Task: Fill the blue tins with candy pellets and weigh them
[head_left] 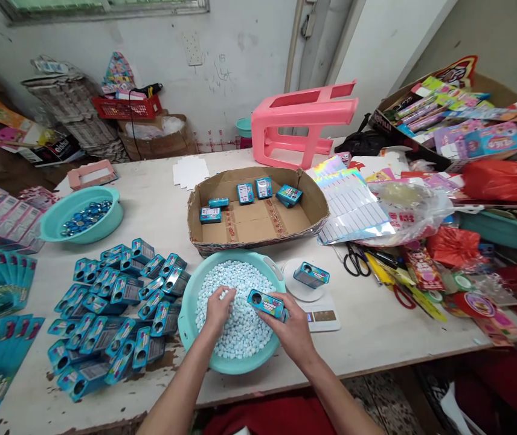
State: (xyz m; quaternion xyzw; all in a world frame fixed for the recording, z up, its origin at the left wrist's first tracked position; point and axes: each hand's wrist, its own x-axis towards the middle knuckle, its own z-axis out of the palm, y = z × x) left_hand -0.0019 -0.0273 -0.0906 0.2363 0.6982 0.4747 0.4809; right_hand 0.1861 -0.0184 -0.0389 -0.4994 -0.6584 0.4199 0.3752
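Facing a pale wall (258, 54), with a long, scuffed white worktop (150, 199) set before it. At the back of the worktop, can see a pink plastic stool (304, 113) tipped onto its side. In front of that, can see a long, shallow cardboard tray (253, 219). Next in size, and just beside the tray on the near side, find a big turquoise basin (244, 365). Further off to the left, find a smaller turquoise basin (90, 232) with shiny blue bits inside. Right of the big basin, almost touching, see a white scale (321, 316) with a round plate.

Holding the left hand (219, 307) low over the middle of the big basin, with fingers curled in and tips close together; cannot tell whether pinching anything. Gripping a small blue box (265, 304) between thumb and fingers of the right hand (291, 323), over the right side of the same basin, slightly tilted, with a dark round hole toward the left.

Left of the big basin, see many similar boxes (125, 290) crowded in uneven rows, most with holes showing. See five more inside the tray, and one on the scale's plate. Smallest of all, spread thickly through the big basin, see pale blue pieces (240, 344).
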